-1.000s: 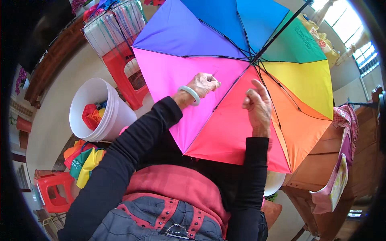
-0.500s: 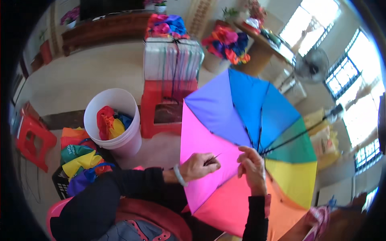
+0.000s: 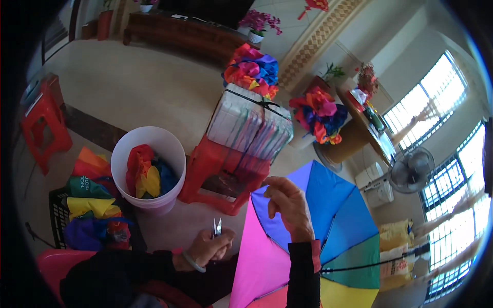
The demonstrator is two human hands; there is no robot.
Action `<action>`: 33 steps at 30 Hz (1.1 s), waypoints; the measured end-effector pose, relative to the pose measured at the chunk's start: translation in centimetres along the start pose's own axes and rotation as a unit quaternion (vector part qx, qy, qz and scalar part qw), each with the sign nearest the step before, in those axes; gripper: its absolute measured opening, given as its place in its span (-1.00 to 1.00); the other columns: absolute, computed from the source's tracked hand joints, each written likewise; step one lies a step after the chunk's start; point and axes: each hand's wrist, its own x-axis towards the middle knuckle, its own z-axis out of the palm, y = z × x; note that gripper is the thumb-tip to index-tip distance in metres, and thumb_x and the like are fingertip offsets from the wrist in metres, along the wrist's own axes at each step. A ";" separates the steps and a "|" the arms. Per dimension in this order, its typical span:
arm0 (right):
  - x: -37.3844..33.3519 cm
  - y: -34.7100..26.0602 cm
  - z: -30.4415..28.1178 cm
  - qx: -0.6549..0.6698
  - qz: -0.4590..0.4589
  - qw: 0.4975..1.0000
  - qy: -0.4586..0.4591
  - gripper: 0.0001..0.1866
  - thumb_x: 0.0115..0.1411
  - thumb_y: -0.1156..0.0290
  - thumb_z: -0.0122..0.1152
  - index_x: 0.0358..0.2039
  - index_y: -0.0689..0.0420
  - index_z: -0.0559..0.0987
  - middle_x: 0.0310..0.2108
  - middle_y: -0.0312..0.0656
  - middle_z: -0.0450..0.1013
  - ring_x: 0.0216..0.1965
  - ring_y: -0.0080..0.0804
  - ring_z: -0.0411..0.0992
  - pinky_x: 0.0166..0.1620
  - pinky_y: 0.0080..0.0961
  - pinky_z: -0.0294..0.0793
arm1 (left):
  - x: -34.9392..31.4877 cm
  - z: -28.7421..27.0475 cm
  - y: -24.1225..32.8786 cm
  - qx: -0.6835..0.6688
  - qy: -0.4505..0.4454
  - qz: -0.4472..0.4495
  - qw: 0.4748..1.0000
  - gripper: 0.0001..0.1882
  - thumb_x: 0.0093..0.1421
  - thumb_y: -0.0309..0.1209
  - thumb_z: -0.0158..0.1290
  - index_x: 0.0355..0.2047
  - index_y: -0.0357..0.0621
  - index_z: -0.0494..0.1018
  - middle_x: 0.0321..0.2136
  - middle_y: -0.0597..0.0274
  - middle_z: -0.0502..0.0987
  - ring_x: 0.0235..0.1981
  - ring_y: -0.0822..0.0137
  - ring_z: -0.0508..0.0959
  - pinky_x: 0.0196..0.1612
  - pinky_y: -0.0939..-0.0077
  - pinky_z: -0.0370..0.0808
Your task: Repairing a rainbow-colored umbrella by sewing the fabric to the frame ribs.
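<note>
My left hand (image 3: 208, 246) is closed around small thread snips (image 3: 217, 227), their two blades apart and pointing up. It hovers in front of the red stool, left of the open rainbow umbrella (image 3: 287, 226). Over the umbrella's purple and blue panels, my right hand (image 3: 290, 208) is raised with its fingers bent inward. Anything between those fingertips is too small to make out. The umbrella shows its inner side, and its black shaft (image 3: 370, 265) points right.
A white bucket (image 3: 120, 154) holds coloured cloth. Left of it, a black basket (image 3: 59, 210) carries more folded cloth. Ahead, a red stool (image 3: 226, 167) supports a box (image 3: 251, 120) hung with coloured threads. A fan (image 3: 411, 172) stands right.
The view has swung, so the umbrella sits lower. My left hand with the snips has moved left, off the pink panel. My right hand has risen away from the umbrella's middle.
</note>
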 end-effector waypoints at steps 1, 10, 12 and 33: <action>0.7 -0.4 0.7 -0.034 0.016 0.999 -0.029 -0.75 0.08 0.62 -0.01 -0.17 0.24 0.41 -0.47 -0.22 0.40 -0.69 -0.56 0.32 -0.65 -0.66 0.30 | 0.6 -0.4 0.8 0.024 0.011 0.018 0.999 -0.88 0.17 -0.40 -0.02 -0.38 -0.21 0.41 -0.61 0.38 0.37 -0.76 0.65 0.23 -0.71 0.71 0.16; 2.9 1.2 6.9 -0.181 -0.022 0.971 -0.151 -0.76 0.09 0.63 -0.02 -0.19 0.22 0.40 -0.50 -0.26 0.42 -0.59 -0.62 0.36 -0.52 -0.70 0.35 | 1.6 -0.8 7.0 0.071 0.057 0.132 0.987 -0.87 0.18 -0.38 -0.02 -0.40 -0.19 0.41 -0.65 0.39 0.37 -0.74 0.67 0.25 -0.72 0.75 0.15; 3.2 1.8 7.2 -0.259 -0.091 0.951 -0.141 -0.77 0.09 0.61 -0.01 -0.20 0.22 0.40 -0.49 -0.26 0.43 -0.57 -0.64 0.36 -0.50 -0.71 0.36 | 1.8 -1.5 7.1 0.131 0.068 0.138 0.979 -0.85 0.19 -0.36 -0.02 -0.35 -0.19 0.42 -0.61 0.35 0.40 -0.75 0.66 0.25 -0.73 0.73 0.15; 3.6 4.2 7.6 -0.402 -0.219 0.884 -0.097 -0.80 0.08 0.58 0.00 -0.24 0.20 0.42 -0.57 -0.27 0.44 -0.59 -0.61 0.37 -0.52 -0.62 0.39 | 1.3 -3.4 6.1 0.152 0.250 0.074 0.953 -0.82 0.13 -0.34 0.02 -0.44 -0.22 0.46 -0.60 0.38 0.45 -0.62 0.64 0.34 -0.58 0.74 0.26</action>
